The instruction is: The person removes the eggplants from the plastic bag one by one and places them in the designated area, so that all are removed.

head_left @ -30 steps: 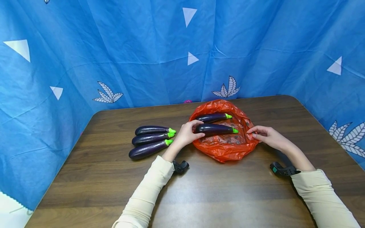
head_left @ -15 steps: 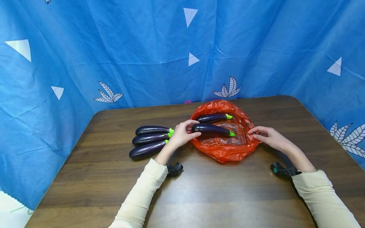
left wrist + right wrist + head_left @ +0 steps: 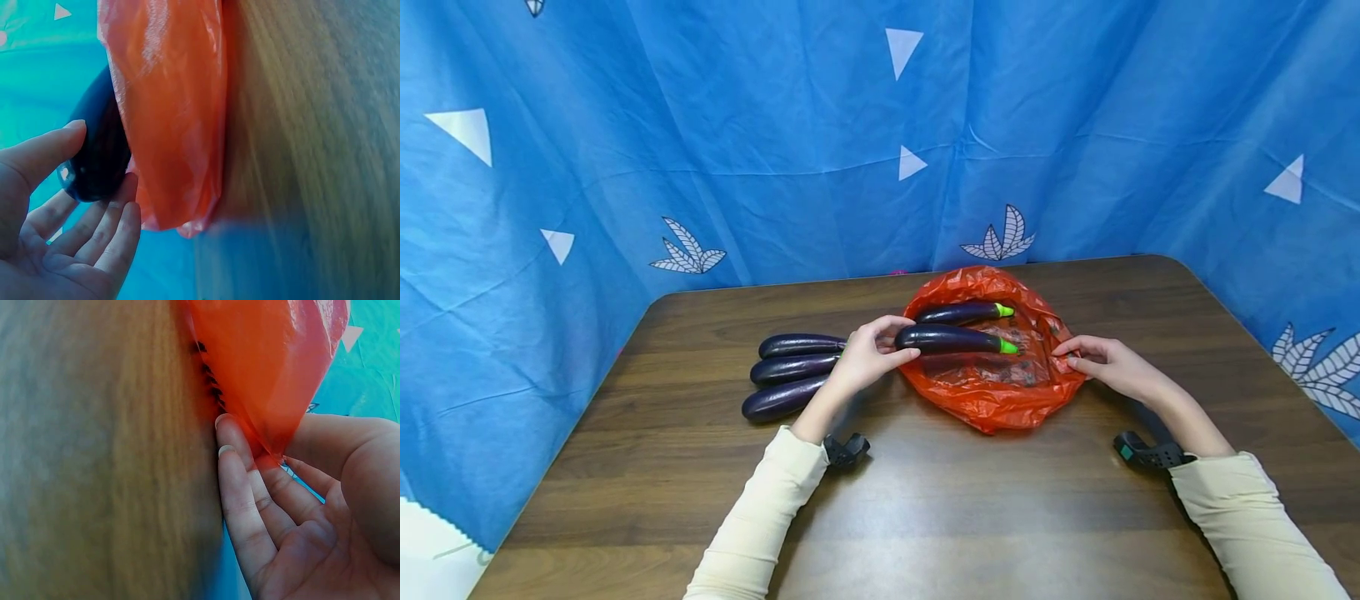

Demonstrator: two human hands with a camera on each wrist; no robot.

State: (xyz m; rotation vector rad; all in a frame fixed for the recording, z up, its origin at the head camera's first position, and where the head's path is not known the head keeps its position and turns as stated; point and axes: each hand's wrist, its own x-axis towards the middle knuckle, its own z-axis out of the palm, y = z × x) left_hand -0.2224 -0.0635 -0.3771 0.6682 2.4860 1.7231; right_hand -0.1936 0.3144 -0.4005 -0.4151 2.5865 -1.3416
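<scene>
My left hand (image 3: 867, 357) holds an eggplant (image 3: 951, 339) by its rounded end, the green stem pointing right over the mouth of a red plastic bag (image 3: 992, 417). In the left wrist view the thumb lies on one side of the eggplant (image 3: 100, 144) and the fingers on the other, right beside the bag wall (image 3: 175, 125). A second eggplant (image 3: 958, 313) lies inside the bag at the back. My right hand (image 3: 1108, 362) pinches the bag's right rim; in the right wrist view the plastic (image 3: 262, 375) gathers between thumb and fingers.
Several things share the wooden table (image 3: 985, 517): three eggplants (image 3: 790, 367) lie side by side left of the bag, their stem ends behind my left hand and forearm. A blue patterned curtain (image 3: 820, 125) hangs behind the table.
My left hand has moved left with the eggplant, shifting it toward the bag's left rim. The left forearm now covers the stems of the three eggplants. My right hand stays at the bag rim.
</scene>
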